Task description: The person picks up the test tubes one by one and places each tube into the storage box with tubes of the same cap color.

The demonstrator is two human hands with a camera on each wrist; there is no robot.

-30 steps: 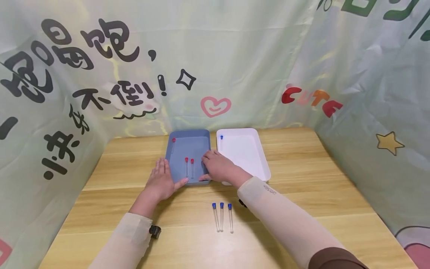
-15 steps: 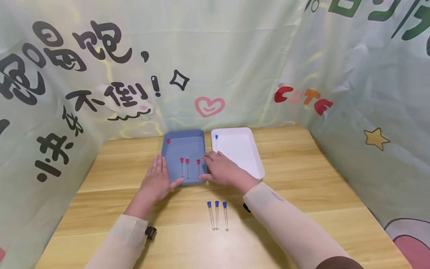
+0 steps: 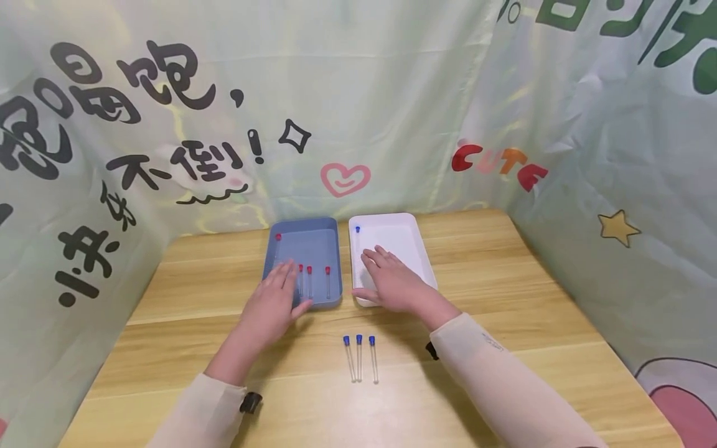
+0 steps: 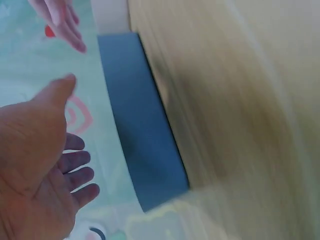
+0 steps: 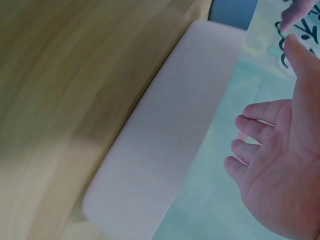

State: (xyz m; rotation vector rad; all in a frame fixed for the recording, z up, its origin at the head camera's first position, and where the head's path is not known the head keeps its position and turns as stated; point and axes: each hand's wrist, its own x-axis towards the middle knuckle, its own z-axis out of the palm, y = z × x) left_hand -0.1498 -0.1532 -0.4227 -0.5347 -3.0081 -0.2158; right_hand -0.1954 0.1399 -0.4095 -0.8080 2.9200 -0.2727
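My left hand (image 3: 270, 310) is over the front left of the blue-grey tray (image 3: 308, 244), fingers extended and thumb apart, holding nothing. Several red-capped test tubes lie in that tray, one toward the front right (image 3: 328, 284) and another at the back left, its red cap (image 3: 278, 237) showing. Over the white tray (image 3: 394, 233) is my right hand (image 3: 394, 285), fingers straight and also holding nothing. A blue-capped tube (image 3: 358, 230) lies at that tray's back left. Both wrist views show bare palms, the left palm (image 4: 35, 150) above the blue-grey tray's side and the right palm (image 5: 280, 150) beside the white tray.
Three blue-capped test tubes (image 3: 359, 358) lie side by side on the wooden table (image 3: 504, 348), in front of the trays. A narrow gap separates the two trays. Printed cloth (image 3: 392, 93) hangs behind the table and on both sides.
My right hand has left the blue-grey tray's right side and moved right over the white one, uncovering a red-capped tube. My left hand has shifted right from the tray's left side to over it.
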